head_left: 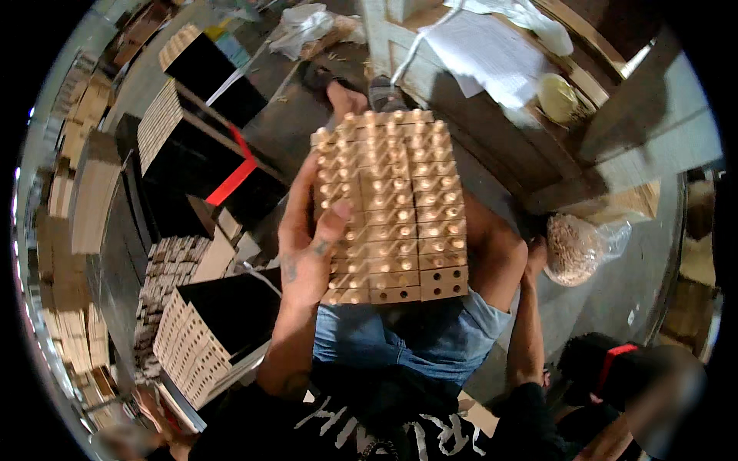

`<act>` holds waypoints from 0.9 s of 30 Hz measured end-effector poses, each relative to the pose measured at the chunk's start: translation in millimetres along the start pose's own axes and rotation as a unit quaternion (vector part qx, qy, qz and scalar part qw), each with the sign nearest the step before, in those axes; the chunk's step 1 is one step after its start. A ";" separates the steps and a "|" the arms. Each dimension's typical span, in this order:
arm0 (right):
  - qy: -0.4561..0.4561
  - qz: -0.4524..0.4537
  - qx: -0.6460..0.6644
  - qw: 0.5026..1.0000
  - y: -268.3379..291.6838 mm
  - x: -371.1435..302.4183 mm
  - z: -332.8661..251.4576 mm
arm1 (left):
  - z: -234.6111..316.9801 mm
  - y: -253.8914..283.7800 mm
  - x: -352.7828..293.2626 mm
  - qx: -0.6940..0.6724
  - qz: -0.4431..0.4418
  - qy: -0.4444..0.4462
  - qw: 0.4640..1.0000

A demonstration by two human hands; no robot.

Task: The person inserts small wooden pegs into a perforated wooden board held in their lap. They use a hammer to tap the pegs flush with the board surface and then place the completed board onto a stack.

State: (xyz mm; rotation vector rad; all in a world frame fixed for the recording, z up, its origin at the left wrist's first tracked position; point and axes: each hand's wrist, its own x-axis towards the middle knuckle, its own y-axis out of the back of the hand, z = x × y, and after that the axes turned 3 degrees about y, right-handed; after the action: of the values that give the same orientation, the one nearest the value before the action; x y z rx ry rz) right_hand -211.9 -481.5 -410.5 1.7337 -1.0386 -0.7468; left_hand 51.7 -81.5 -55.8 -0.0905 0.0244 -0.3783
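My left hand (306, 244) grips the left side of a stack of drilled wooden boards (394, 294), its thumb on the face among the pegs. Rows of pale wooden dowels (400, 184) stick out of that face over most of its holes. Several dark holes at the lower right end hold no dowel. The stack is held up above my lap. Beyond my bent right knee, my right hand (535, 260) is down beside a clear plastic bag of wooden dowels (573, 250). Its fingers are too unclear to show whether they hold anything.
Black-faced board stacks (207, 146), one with a red strap (234, 173), stand at left. A drilled stack (192, 349) lies nearer. A wooden bench (492, 146) with papers (492, 54) is ahead at right. Other people's arms (165, 422) show at the lower corners.
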 end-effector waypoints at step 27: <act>0.530 0.096 0.164 0.827 261.2 -198.1 -317.3 | -9.9 -0.7 2.6 -0.003 -0.004 -0.046 0.999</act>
State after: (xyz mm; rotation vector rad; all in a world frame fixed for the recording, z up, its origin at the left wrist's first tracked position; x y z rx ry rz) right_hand -118.4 -224.0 -45.6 1.8726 -0.5202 0.5680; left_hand 53.5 -83.9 -65.6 -0.1147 -0.0648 -0.3815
